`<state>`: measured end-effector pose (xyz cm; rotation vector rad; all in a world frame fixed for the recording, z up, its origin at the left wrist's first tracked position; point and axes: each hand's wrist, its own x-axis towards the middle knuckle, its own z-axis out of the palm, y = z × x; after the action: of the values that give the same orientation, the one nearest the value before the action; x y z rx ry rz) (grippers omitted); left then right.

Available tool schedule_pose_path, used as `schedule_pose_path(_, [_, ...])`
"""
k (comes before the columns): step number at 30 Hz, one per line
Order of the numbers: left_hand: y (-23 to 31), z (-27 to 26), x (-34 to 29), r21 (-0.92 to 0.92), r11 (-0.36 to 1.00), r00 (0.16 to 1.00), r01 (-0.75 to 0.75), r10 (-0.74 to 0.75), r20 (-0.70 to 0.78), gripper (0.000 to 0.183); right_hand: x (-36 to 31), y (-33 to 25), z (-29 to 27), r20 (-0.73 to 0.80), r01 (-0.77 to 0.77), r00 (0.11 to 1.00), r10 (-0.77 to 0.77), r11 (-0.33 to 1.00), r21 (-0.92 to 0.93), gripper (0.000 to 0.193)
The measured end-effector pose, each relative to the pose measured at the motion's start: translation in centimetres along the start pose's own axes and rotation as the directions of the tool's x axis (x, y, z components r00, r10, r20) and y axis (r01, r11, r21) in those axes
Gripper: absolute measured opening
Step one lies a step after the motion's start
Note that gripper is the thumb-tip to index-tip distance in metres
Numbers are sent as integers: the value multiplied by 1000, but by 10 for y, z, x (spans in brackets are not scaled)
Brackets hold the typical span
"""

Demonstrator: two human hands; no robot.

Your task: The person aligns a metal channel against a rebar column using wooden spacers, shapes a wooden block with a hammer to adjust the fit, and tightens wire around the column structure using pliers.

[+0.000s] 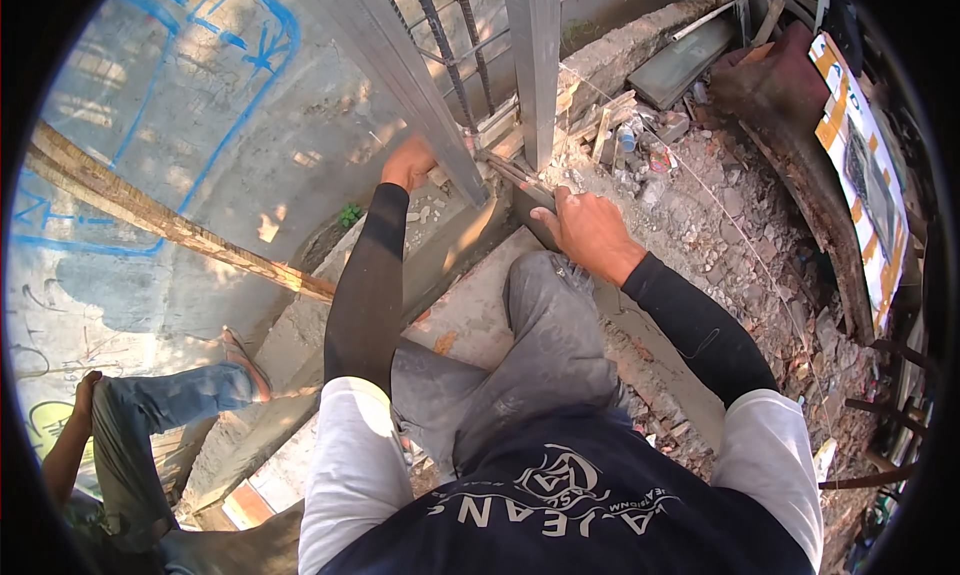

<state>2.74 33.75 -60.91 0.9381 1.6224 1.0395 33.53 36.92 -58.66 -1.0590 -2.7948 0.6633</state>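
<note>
My right hand (592, 233) is closed round the handles of a pair of pincers (515, 175). The tool's head points to the foot of a grey metal upright (400, 85). On the far side of that upright is my left hand (408, 163), with its fingers mostly hidden behind the metal. A second metal upright (533, 65) stands just right of the first. Ribbed steel bars (440, 35) rise between the two, tied with thinner cross wires. What the pincers' jaws touch is too small to make out.
A long wooden pole (150, 210) slants along the painted wall (220, 125) at left. Another person's bent leg (180, 400) and hand (88, 390) are at lower left. Rubble (725, 195), a taut string (735, 225) and a curved rusty sheet (800, 205) lie to the right.
</note>
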Motion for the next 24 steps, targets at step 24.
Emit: schedule_pose_path(24, [7, -5, -8, 25, 999, 998, 25, -27, 54, 52, -4, -14, 9, 210, -133, 977, 36, 872, 471, 53])
